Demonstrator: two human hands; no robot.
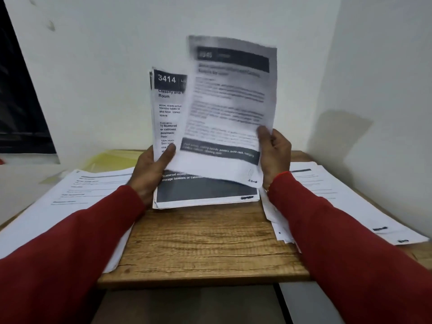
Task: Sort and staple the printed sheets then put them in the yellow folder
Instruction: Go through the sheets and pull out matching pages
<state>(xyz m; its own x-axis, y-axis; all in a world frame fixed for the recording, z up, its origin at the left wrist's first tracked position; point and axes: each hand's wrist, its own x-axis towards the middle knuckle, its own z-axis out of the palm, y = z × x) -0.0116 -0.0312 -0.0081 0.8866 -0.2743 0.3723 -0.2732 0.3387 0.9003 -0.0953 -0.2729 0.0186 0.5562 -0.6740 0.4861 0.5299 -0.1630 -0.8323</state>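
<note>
White wall behind; right hand (pixel 273 153) pinches the blurred sheet (pixel 229 108) upright (right pile (pixel 346 197) nearer), left hand (pixel 152 169) grips the stack (pixel 168 108).

We see white printed sheets (pixel 230 108) carrying black text and dark grey header and footer bands, one band bearing white numerals. Our sleeves (pixel 70 249) are deep red. The table (pixel 205 244) shows brown wood grain with darker streaks. At the far left, a yellow folder (pixel 109 160) looks pale and translucent against the white wall (pixel 117 31)
</note>
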